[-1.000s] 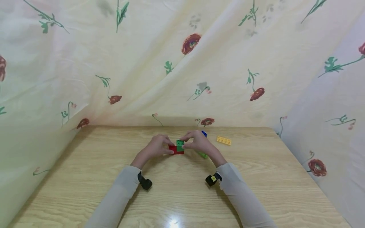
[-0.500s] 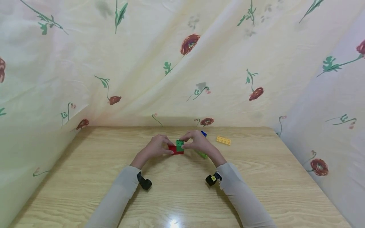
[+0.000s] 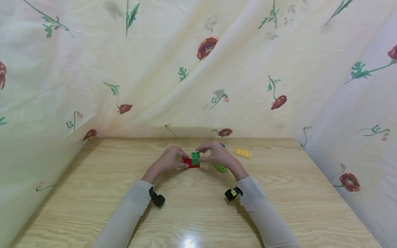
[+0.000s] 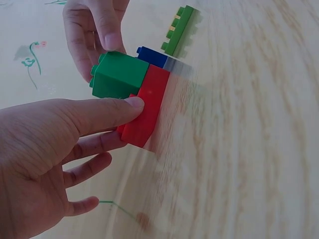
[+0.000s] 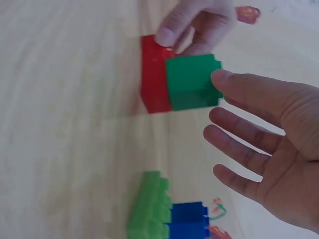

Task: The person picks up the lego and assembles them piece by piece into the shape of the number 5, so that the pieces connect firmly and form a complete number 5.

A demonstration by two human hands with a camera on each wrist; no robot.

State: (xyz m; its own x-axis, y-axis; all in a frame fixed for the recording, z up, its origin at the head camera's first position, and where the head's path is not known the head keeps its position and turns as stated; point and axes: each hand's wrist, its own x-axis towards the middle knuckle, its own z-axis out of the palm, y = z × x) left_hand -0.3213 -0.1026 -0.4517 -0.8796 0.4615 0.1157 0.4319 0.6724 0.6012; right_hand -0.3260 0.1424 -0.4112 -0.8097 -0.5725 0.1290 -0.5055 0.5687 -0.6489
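Observation:
My left hand pinches a red toy building brick between thumb and fingers, low over the wooden table. A dark green brick sits on the studs of the red one, at its right end in the head view. My right hand is at the green brick's right side. In the right wrist view its thumb tip overlaps the studded edge, and the other fingers stand loosely extended beside the brick, not wrapped round it.
A light green brick and a blue brick lie close together, partly behind my right hand in the head view. Farther right is a yellow brick. Flowered cloth hangs behind the table and along its sides.
My right hand has shifted slightly to the right, its fingertips backing off the green brick; more of the light green brick shows. My left hand keeps its grip on the red brick.

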